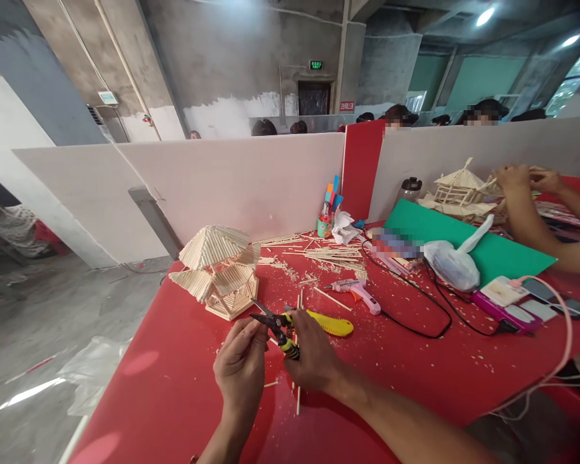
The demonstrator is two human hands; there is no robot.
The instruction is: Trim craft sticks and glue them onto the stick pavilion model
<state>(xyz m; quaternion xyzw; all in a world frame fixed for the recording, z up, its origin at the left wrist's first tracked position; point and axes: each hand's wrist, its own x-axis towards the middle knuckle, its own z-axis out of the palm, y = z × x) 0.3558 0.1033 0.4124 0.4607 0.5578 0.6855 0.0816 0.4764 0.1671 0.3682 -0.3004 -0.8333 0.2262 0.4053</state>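
Note:
My right hand (314,351) is wrapped around black pliers with yellow-green grips (278,325). The jaws point left, reaching the fingertips of my left hand (244,357). Those fingers are pinched together; whatever is between them is too small or hidden to make out. Under the pliers and right hand, thin wooden sticks (298,393) lie on the red table. A yellow utility knife (331,323) rests just beyond my right hand, partly covered by it. Farther left stands a small pavilion model made of sticks (217,267), with a tiered roof and a six-sided base.
A pink glue gun (360,293) with a black cord lies right of centre. Loose sticks (331,258) and shavings cover the back. There are a green board (493,258), a plastic bag (452,264) and a purple power strip (507,309). A co-worker's hands (515,177) are at another model.

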